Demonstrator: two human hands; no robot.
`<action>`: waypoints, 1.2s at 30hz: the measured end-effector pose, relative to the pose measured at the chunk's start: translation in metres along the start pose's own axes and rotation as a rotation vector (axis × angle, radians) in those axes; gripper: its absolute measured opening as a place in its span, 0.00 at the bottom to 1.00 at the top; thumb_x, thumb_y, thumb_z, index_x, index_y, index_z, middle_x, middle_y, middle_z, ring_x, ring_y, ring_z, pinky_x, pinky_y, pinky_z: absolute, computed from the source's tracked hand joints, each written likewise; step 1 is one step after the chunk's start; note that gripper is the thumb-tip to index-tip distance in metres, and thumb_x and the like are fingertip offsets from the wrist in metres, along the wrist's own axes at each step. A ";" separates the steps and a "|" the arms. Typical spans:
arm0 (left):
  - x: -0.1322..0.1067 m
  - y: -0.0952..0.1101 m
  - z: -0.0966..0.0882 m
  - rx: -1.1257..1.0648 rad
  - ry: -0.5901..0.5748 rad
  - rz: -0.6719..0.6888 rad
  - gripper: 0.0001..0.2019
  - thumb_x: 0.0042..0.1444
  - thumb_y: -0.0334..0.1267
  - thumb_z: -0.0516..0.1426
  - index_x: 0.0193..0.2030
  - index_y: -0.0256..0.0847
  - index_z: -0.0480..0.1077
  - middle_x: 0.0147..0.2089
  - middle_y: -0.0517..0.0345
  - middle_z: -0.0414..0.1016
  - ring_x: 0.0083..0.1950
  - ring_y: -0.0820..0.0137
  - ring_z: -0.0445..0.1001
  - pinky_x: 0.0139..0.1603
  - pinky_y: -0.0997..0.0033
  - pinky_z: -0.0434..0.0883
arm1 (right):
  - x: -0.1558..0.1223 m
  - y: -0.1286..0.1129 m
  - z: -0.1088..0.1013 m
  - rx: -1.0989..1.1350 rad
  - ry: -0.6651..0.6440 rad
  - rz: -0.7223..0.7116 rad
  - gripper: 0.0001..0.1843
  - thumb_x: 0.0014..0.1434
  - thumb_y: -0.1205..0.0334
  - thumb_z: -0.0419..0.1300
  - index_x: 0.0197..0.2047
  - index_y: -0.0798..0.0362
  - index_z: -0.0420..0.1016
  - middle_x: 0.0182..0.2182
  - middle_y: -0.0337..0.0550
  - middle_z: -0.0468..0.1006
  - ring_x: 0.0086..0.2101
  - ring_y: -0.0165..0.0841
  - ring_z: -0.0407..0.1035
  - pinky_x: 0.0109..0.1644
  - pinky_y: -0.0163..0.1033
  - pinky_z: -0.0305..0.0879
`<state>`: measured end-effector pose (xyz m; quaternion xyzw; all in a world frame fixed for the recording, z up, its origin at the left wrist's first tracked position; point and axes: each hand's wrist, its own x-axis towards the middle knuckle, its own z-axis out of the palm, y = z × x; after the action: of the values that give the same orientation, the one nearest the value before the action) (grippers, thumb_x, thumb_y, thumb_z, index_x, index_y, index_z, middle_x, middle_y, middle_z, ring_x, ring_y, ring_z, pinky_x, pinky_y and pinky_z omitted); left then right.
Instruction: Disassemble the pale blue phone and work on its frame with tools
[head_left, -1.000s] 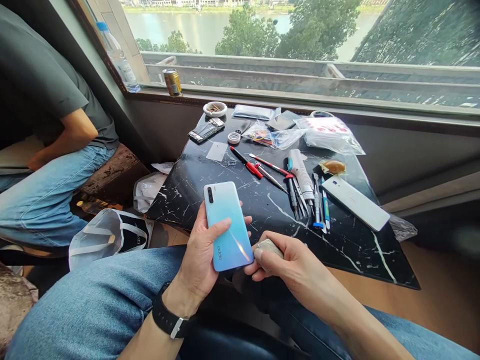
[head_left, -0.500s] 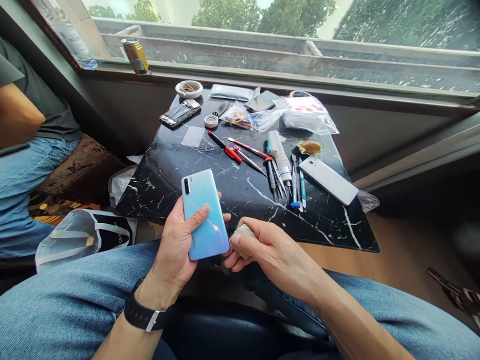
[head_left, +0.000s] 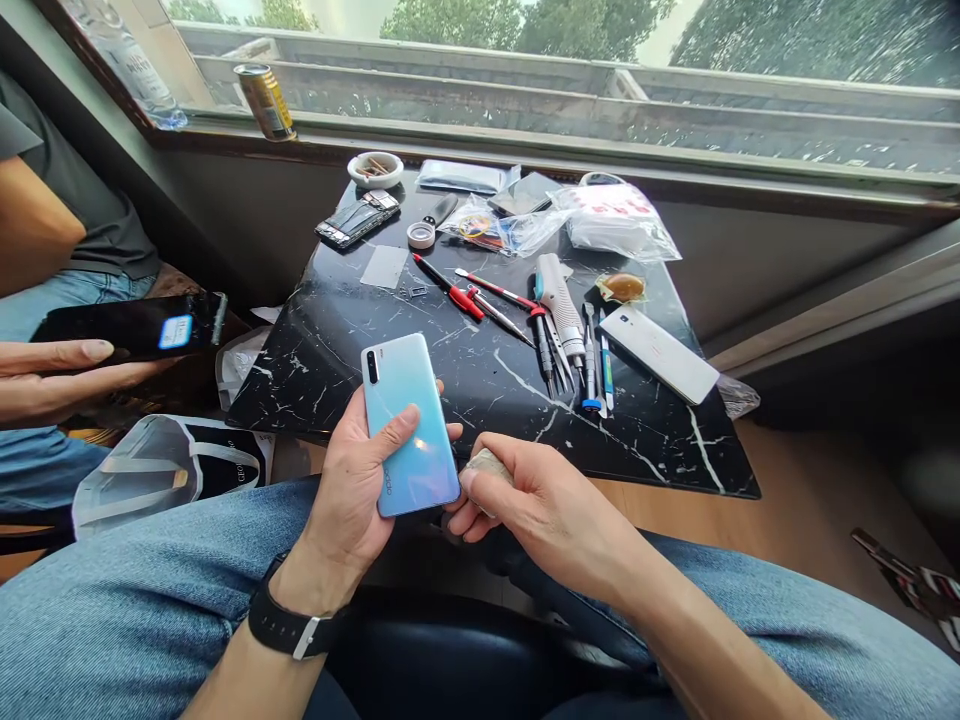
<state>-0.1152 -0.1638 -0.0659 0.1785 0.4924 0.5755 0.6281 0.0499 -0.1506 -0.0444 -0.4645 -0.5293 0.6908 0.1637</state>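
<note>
By the black table, the left hand clasps the blue phone while the right hand pinches a pale wad beside its lower corner, seemingly working that edge, the next move calling for steadiness

Behind the pen on the table sit a tape roll and an ashtray; left of it, a card; right, a screwdriver, then a lying phone; before it, the held phone.

Blue phone showing "oppo" on back; white-and-black bag bearing "GEO", rest blurring; bottle carrying unreadable label.
</note>
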 end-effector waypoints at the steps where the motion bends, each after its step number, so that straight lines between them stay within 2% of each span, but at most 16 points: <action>1: 0.000 -0.001 0.000 0.003 -0.003 0.001 0.21 0.58 0.33 0.64 0.58 0.44 0.68 0.58 0.47 0.77 0.41 0.58 0.84 0.33 0.63 0.83 | -0.001 0.000 0.001 -0.026 0.009 -0.011 0.11 0.65 0.65 0.52 0.31 0.53 0.69 0.29 0.41 0.81 0.32 0.33 0.79 0.37 0.36 0.77; 6: 0.001 -0.004 0.001 0.011 -0.009 0.021 0.23 0.57 0.34 0.65 0.58 0.44 0.67 0.56 0.47 0.78 0.40 0.57 0.84 0.37 0.59 0.83 | -0.004 0.002 0.003 -0.342 0.112 -0.115 0.13 0.65 0.65 0.53 0.28 0.50 0.62 0.27 0.39 0.79 0.31 0.33 0.77 0.35 0.35 0.72; 8: 0.001 -0.005 0.000 0.022 -0.009 0.031 0.23 0.57 0.34 0.66 0.58 0.43 0.67 0.54 0.47 0.79 0.39 0.58 0.84 0.38 0.59 0.83 | -0.003 0.005 0.003 -0.380 0.101 -0.129 0.13 0.67 0.63 0.53 0.28 0.50 0.61 0.28 0.40 0.79 0.31 0.33 0.77 0.35 0.36 0.72; 12: 0.002 -0.005 -0.002 0.044 -0.011 0.022 0.21 0.56 0.36 0.66 0.55 0.43 0.69 0.52 0.48 0.79 0.39 0.56 0.84 0.33 0.60 0.83 | 0.001 0.010 0.003 -0.149 -0.017 -0.062 0.11 0.68 0.63 0.50 0.31 0.50 0.64 0.30 0.41 0.79 0.32 0.34 0.78 0.37 0.38 0.75; 16: 0.002 -0.006 -0.004 0.052 -0.010 0.012 0.20 0.56 0.37 0.66 0.54 0.43 0.68 0.50 0.49 0.80 0.40 0.54 0.84 0.31 0.60 0.83 | 0.005 0.011 0.003 0.031 -0.059 0.032 0.09 0.66 0.67 0.51 0.32 0.53 0.65 0.31 0.43 0.80 0.33 0.34 0.79 0.39 0.40 0.78; 19: 0.002 -0.006 -0.005 0.047 -0.024 0.005 0.19 0.57 0.37 0.66 0.54 0.42 0.69 0.51 0.49 0.79 0.39 0.55 0.84 0.32 0.60 0.83 | 0.006 0.010 0.002 0.136 -0.107 0.056 0.08 0.67 0.62 0.55 0.34 0.54 0.67 0.32 0.44 0.80 0.32 0.32 0.78 0.39 0.39 0.78; 22: 0.002 -0.004 -0.005 0.028 -0.026 -0.011 0.19 0.57 0.36 0.65 0.54 0.42 0.69 0.53 0.47 0.78 0.39 0.57 0.84 0.34 0.60 0.83 | 0.007 0.011 0.000 0.247 -0.162 0.054 0.12 0.66 0.56 0.59 0.33 0.55 0.67 0.34 0.45 0.80 0.33 0.32 0.79 0.39 0.37 0.77; 25: 0.001 -0.003 -0.004 0.017 -0.034 -0.021 0.20 0.57 0.35 0.65 0.56 0.42 0.69 0.53 0.47 0.79 0.39 0.58 0.84 0.35 0.60 0.83 | 0.007 0.012 -0.002 0.276 -0.186 0.048 0.15 0.64 0.52 0.62 0.33 0.55 0.68 0.34 0.44 0.80 0.34 0.32 0.79 0.39 0.37 0.77; 31: 0.001 -0.004 -0.005 0.033 -0.051 -0.017 0.21 0.56 0.36 0.66 0.56 0.41 0.69 0.45 0.49 0.80 0.39 0.55 0.84 0.36 0.57 0.83 | 0.009 0.011 -0.006 0.249 -0.272 0.036 0.18 0.62 0.48 0.64 0.40 0.56 0.72 0.34 0.43 0.79 0.33 0.32 0.79 0.39 0.37 0.78; 36: 0.001 -0.004 -0.006 0.031 -0.057 -0.028 0.22 0.55 0.37 0.67 0.56 0.41 0.69 0.43 0.50 0.80 0.39 0.56 0.83 0.37 0.57 0.83 | 0.009 0.011 -0.008 0.270 -0.286 0.053 0.18 0.61 0.48 0.65 0.38 0.57 0.72 0.33 0.44 0.80 0.32 0.31 0.79 0.39 0.36 0.78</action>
<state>-0.1182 -0.1667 -0.0724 0.1976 0.4857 0.5534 0.6472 0.0545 -0.1437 -0.0585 -0.3491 -0.4373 0.8186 0.1296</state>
